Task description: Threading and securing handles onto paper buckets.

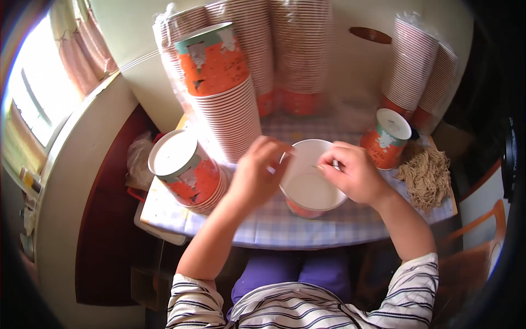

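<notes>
Left hand (260, 164) and right hand (353, 172), fingers curled — any grip I cannot tell — flank an orange, white-lined paper bucket (310, 187), upright, likely for access inside.

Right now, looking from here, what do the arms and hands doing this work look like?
They are a person's: the left hand and right hand are ungloved, with no watch or bracelet visible. The forearms are bare up to about the elbows, where loose off-white sleeves with narrow dark stripes begin. No cables show on either arm.
</notes>
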Available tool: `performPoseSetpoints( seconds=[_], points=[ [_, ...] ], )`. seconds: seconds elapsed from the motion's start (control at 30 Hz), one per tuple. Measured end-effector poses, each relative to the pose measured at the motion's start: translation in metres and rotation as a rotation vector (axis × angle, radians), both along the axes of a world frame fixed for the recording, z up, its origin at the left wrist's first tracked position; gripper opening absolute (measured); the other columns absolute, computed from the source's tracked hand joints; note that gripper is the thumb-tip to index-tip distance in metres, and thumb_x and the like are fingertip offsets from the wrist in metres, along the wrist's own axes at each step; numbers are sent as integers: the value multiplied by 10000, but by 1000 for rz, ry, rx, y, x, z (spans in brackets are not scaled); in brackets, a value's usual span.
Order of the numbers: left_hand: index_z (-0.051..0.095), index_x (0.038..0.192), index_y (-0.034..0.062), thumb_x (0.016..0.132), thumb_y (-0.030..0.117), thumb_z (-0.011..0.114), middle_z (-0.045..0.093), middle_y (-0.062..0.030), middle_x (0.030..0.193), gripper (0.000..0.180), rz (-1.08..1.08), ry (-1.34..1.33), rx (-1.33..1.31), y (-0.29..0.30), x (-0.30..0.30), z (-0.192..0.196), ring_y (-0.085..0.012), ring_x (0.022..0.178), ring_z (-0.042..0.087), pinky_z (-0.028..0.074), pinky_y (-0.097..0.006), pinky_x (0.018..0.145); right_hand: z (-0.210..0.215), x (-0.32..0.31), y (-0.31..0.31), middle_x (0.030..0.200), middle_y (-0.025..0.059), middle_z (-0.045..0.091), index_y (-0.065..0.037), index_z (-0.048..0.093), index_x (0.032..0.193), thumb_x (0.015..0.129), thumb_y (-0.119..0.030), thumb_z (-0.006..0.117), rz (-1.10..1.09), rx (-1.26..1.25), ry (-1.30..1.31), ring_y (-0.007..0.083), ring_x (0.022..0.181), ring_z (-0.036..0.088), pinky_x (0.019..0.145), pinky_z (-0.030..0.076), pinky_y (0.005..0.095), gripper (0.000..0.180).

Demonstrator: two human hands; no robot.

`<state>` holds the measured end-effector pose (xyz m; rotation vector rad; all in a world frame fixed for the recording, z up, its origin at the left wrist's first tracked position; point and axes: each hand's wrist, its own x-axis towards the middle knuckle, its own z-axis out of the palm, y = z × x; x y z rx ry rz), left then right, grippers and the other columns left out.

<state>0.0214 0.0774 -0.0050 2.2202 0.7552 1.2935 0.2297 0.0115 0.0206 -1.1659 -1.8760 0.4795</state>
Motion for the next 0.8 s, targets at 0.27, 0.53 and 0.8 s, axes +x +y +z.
performPoseSetpoints(
  seconds=[0.27,0.53,0.8],
  points=[
    [656,1056,-28,951,152,583,649,-27,842,221,-146,-201,-779,71,-7,-61,-78,644,547,461,-225,591,-44,-3,62,739,185,633,25,597,695,777,-81,593,-156,-91,-97,307,679,634,617,492,396,134],
    [657,1079,-36,957,151,577,670,-30,864,237,-254,-158,-828,81,10,-63,-65,698,567,452,-209,607,-52,-16,76,751,227,633,29,603,700,785,-75,575,-226,-126,-145,369,712,634,654,499,435,136],
    [655,1081,-47,960,155,574,675,-40,881,249,-267,-93,-829,84,11,-67,-73,734,595,476,-209,637,-56,-15,80,758,242,632,40,606,682,802,-70,563,-241,-80,-152,391,737,631,676,502,451,168]
  ],
)
